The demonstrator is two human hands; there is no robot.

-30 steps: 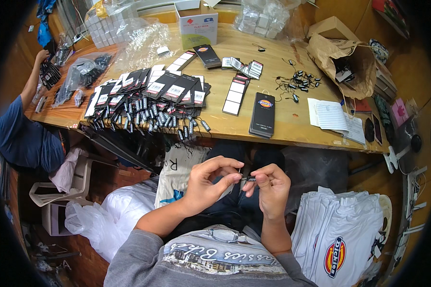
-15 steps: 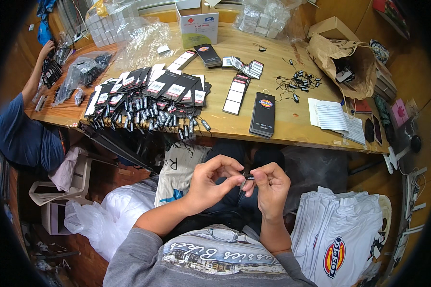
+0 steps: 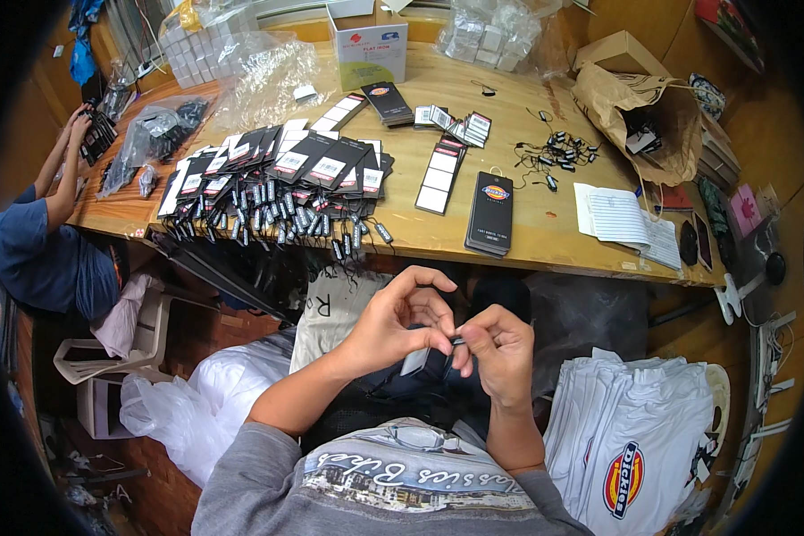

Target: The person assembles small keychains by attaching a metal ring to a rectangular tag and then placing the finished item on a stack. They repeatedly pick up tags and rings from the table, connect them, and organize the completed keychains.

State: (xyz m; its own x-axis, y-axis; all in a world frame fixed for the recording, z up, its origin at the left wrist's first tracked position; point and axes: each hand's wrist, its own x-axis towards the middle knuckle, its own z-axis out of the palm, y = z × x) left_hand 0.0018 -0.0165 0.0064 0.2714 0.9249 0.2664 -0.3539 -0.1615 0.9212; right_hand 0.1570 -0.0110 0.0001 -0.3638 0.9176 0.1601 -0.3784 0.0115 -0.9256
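Head view: a pale-faced tag (image 3: 414,361) is seen under the left hand (image 3: 400,320), in front of the near edge of the worktop (image 3: 527,100). The left hand's fingers are curled, with the index finger arched well apart from the thumb; whether the tag is gripped by them cannot be told. By the right hand (image 3: 502,350), thumb and index finger are brought together on a small dark fastener (image 3: 458,341), partly hidden by the fingertips. The two hands are held close together, fingertips nearly meeting.

On the worktop, a heap of tags (image 3: 281,165) is spread at the left, its black cords hung toward the front edge. Nearer the middle, a black card stack (image 3: 489,219) is laid by the edge, with a label strip (image 3: 439,179) just beside it. Loose fasteners (image 3: 558,154) are scattered farther right, near a notebook (image 3: 612,216) and a paper bag (image 3: 598,89). White shirts (image 3: 616,402) are piled below, at the right. At the far left, dark cards (image 3: 98,138) are handled by a co-worker (image 3: 45,255).
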